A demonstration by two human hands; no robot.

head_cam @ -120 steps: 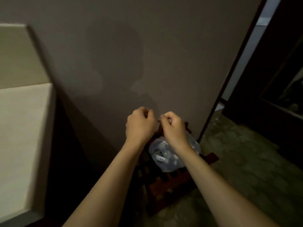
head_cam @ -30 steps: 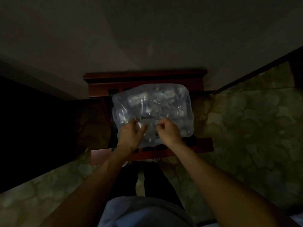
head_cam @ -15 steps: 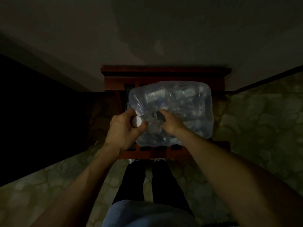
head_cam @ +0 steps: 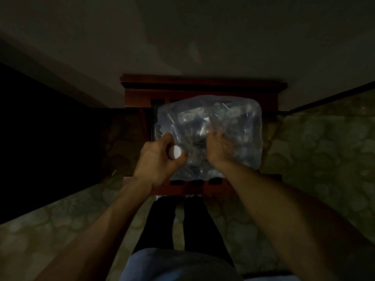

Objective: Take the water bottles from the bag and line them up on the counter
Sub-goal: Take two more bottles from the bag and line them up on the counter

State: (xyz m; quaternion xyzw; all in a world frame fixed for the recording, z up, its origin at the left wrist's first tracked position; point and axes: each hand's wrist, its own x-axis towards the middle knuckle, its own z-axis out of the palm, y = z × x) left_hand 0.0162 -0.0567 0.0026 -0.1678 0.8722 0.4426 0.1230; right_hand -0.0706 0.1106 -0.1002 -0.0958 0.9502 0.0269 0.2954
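Down on a dark red wooden stand point(head_cam: 203, 86) against the wall sits a clear plastic bag point(head_cam: 239, 126), bulging with water bottles whose shapes blur together through the crinkled film. One bottle point(head_cam: 188, 156) is partly out at the bag's near left side, its white cap point(head_cam: 175, 152) pointing up toward the camera. The person's left hand point(head_cam: 157, 161) is wrapped around this bottle just below the cap, fingers curled closed on its neck. The right hand point(head_cam: 218, 151) is just beside it, fingers bent and pinching the plastic at the bag's opening; how firmly it grips cannot be told in the dim light. Both bare forearms reach forward from the bottom corners of the view. Below the stand, between the arms, the person's dark trousers point(head_cam: 190, 220) and a light blue shirt hem point(head_cam: 178, 264) show. A mottled greenish floor point(head_cam: 316, 159) spreads to either side, and a plain grey wall point(head_cam: 182, 33) fills the upper part of the view.
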